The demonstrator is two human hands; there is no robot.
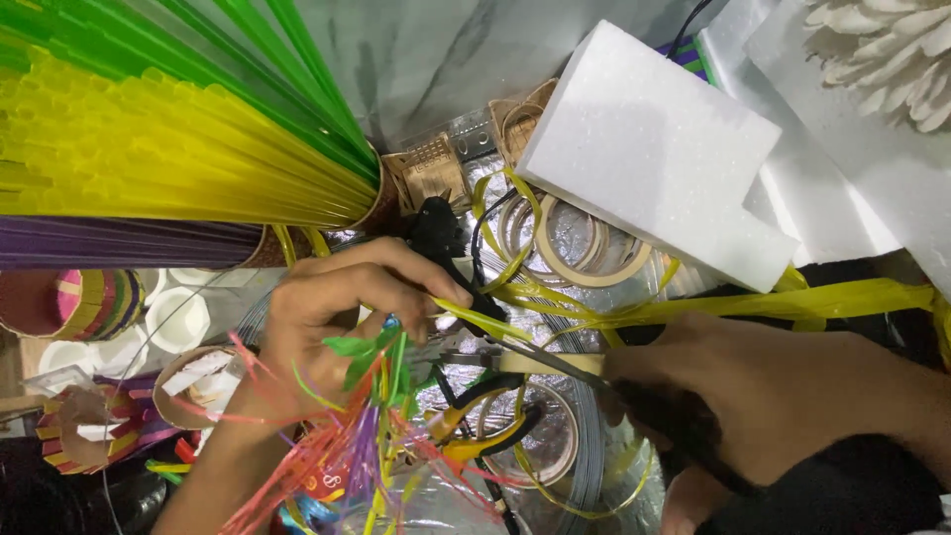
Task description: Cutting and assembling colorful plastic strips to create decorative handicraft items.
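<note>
Centre frame: the left hand (342, 302) pinches a yellow strip (485, 322) between thumb and fingertips, fingers closed on it. The right hand (783, 396), lower right, is clamped on scissors (555, 367), whose blades meet the strip just right of the pinch. The strip looks light, thin, limp and slick, so it is best held taut close to the cut. A white foam block (654, 149) sits upper right; fanned straws (149, 149) upper left.

A grey-veined marble surface (436, 59) is showing at twelve o'clock, catching soft overhead light. Crinkled silver foil (584, 238) is lying across the middle, glinting. At nine o'clock a pale tabletop (233, 297) is peeking through, darkening toward seven.
</note>
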